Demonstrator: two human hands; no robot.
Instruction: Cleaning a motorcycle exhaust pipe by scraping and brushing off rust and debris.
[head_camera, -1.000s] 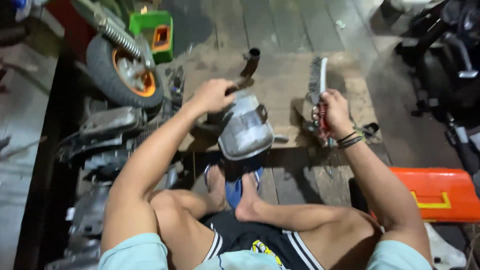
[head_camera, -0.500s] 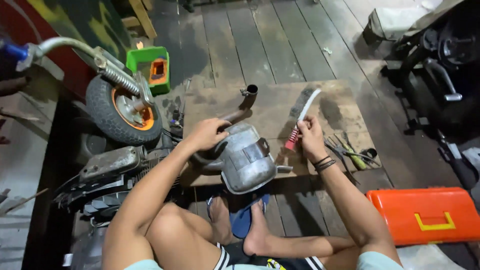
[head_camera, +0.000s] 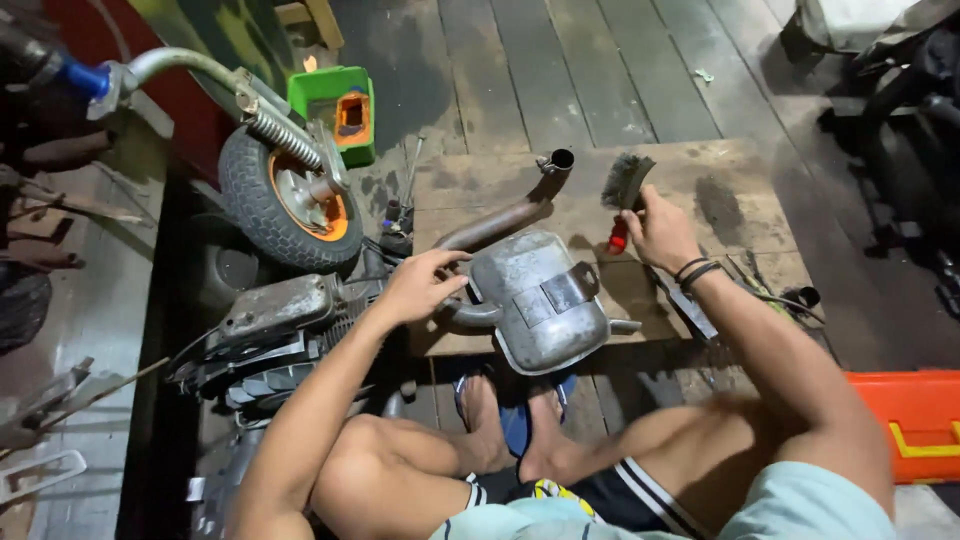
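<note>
A grey metal exhaust muffler (head_camera: 540, 300) with a rusty curved pipe (head_camera: 500, 220) lies on a wooden board (head_camera: 720, 200) in front of my crossed legs. My left hand (head_camera: 420, 285) grips the pipe bend at the muffler's left side. My right hand (head_camera: 655, 230) holds a wire brush (head_camera: 625, 185) by its red handle, bristles up, just above and to the right of the muffler, not touching it.
A small scooter front wheel (head_camera: 285, 200) with an orange rim and a spring fork stands at left, by an engine block (head_camera: 270, 320). A green box (head_camera: 335, 105) sits behind it. Loose tools (head_camera: 760, 290) lie at right, an orange toolbox (head_camera: 915, 420) at lower right.
My right hand has swung the wire brush from lying over the board to upright beside the pipe end. The view has dropped closer; my left hand stays on the pipe.
</note>
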